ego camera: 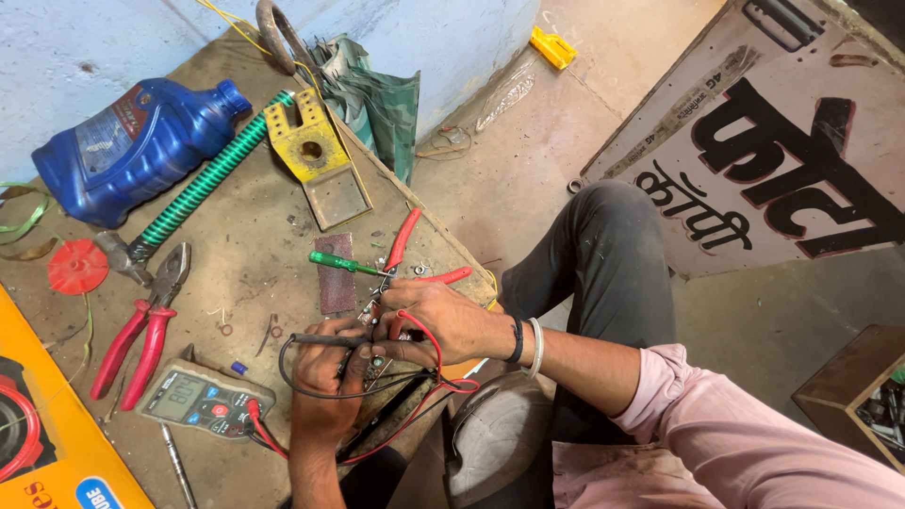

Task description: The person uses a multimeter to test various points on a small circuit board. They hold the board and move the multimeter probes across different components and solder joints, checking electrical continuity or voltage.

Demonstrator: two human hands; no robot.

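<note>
So the left hand [325,377] has its fingers pinched around a black probe [325,339], and the right hand [438,320] is curled down with fingers pressed onto a small part [377,361] between the two hands, right at the near corner of the bench [255,273]. The part's mostly hidden under the fingers, so I can't tell what it is. The red lead [429,353] and black lead [292,377] loop back to the multimeter [200,398] sitting just left of the left wrist. Biggest risk I'd guess: those leads are slack and wrapped round the hands, so any tug could drag the meter or pull the probe tip off its contact. The part also sits close to the bench edge, so a slip could send it onto the floor by the knee. Bare fingers next to probe tips could easily skew a reading too. Room-wise, it's cramped: red-handled cutters [407,259] and a green screwdriver [344,264] lie just behind the right hand, combination pliers [141,325] off to the left, and the blue oil jug [132,146] and green hose [212,179] further back. The clearest stretch of bench is the middle, between the pliers and the sandpaper strip [335,273].
</note>
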